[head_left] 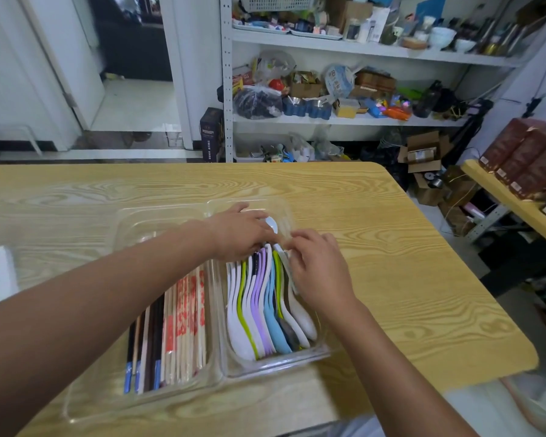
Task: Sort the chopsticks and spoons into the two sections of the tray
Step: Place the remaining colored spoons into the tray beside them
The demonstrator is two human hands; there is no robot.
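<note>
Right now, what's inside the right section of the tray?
Spoons packed on edge in the tray: white, green, purple, blue, one dark. The left hand and right hand cover their far ends, so what they hold is hidden.

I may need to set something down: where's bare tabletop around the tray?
Bare table right of the tray and beyond its far end. Crowded: spoons section under left hand and right hand; chopsticks alongside.
</note>
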